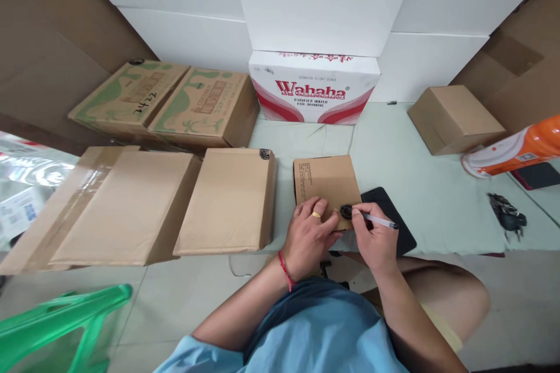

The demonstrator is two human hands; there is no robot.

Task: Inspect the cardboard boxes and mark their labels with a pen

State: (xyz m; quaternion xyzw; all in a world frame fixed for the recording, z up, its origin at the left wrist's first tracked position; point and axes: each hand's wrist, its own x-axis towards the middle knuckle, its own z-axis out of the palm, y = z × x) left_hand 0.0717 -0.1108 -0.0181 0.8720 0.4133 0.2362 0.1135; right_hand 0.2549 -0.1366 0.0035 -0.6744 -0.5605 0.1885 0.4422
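Observation:
A small brown cardboard box (332,178) with printed lines lies near the table's front edge. My left hand (306,239), with a ring and a red bracelet, rests on the box's near part, fingers laid over its top. A pen (381,221) with a pale barrel and a dark end is pinched in my right hand (377,239). The pen's writing end is at a round black patch (346,211) on the box's near right corner. My fingers hide the tip. Under my right hand, a flat black pad (387,204) is partly covered.
Larger cardboard boxes (227,201) stand at left, with green-printed cartons (203,102) behind. A white-and-red Wahaha carton (315,87) is at the back. On the right are a brown box (455,119), an orange-and-white canister (520,145) and keys (507,215). A green stool (65,320) is lower left.

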